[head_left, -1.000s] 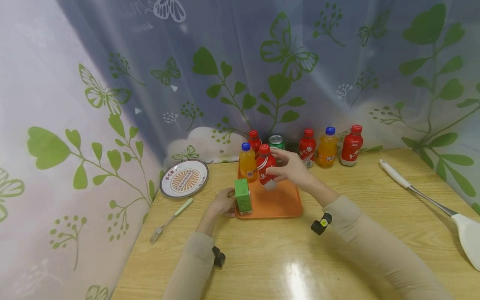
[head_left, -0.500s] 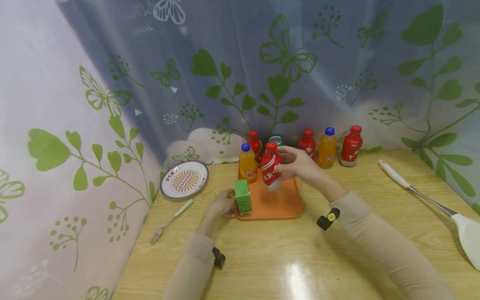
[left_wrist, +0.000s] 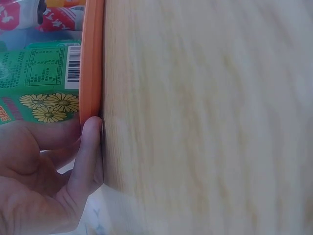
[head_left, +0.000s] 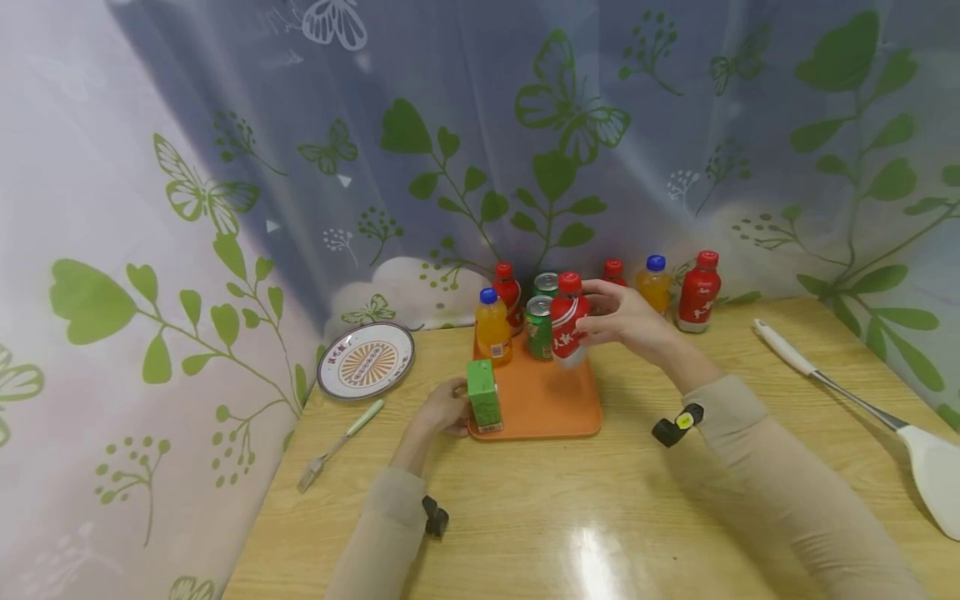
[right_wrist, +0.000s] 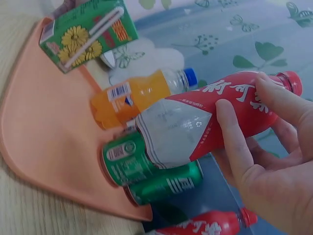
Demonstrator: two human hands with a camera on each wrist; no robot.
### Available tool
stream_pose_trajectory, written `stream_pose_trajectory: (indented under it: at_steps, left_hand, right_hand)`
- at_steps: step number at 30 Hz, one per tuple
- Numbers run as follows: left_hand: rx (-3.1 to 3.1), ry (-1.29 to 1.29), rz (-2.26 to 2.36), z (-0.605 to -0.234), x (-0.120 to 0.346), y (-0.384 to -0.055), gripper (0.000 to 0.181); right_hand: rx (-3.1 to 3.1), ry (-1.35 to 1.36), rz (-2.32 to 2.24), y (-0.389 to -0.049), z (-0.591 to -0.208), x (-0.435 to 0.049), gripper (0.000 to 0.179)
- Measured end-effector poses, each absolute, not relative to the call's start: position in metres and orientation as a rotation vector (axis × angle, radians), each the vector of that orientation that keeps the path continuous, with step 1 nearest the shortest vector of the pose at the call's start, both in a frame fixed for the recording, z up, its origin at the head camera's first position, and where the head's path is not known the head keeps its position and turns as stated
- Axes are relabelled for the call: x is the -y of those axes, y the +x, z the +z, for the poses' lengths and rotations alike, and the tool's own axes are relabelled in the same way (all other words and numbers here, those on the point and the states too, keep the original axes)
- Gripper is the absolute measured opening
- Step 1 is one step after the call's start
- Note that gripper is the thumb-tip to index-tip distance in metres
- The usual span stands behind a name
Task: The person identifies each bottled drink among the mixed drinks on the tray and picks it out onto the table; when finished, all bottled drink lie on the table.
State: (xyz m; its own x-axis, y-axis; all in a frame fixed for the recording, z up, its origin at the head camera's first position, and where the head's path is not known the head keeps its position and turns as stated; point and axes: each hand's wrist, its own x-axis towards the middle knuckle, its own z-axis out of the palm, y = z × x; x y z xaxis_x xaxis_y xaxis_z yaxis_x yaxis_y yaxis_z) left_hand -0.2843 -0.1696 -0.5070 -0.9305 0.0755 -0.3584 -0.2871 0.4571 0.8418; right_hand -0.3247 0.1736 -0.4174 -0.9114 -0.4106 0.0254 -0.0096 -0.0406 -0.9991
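My right hand (head_left: 625, 319) is gripping a red bottle (head_left: 567, 321) above the orange tray (head_left: 543, 404); my left hand (head_left: 445, 407) is pinching the tray's left rim (left_wrist: 91, 58), where a green carton (head_left: 485, 398) is standing.

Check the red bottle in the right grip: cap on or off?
On: in the right wrist view, the red cap tops the red bottle.

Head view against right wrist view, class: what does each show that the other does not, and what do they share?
Only the head view: the fork and the spatula on the table.

Only the right wrist view: yellow flowers printed on the green carton, and what looks like a white straw against its side.

Both: the right hand holding a red bottle, the orange tray, two green cans and the carton.
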Motion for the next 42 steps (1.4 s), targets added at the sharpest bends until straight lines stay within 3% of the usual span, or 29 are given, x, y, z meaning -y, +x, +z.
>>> stream_pose_trajectory:
  at_steps: [12,25,42]
  left_hand:
    - [-2.358,-0.162,1.466,-0.504,0.17,-0.284,0.062]
    - [-2.356,-0.166,1.464,-0.504,0.169,-0.285,0.06]
    - [-2.363,-0.134,1.472,-0.507,0.171,-0.284,0.063]
  right_hand:
    - [-1.978,-0.331,-2.056,-0.33,-0.422,-0.209,0.085]
    - [-1.944,-0.219,-2.15,-0.343,-0.445,-0.241,0.08]
    - [-2.031,-0.218,-2.026,-0.343,-0.457,-0.251,0.089]
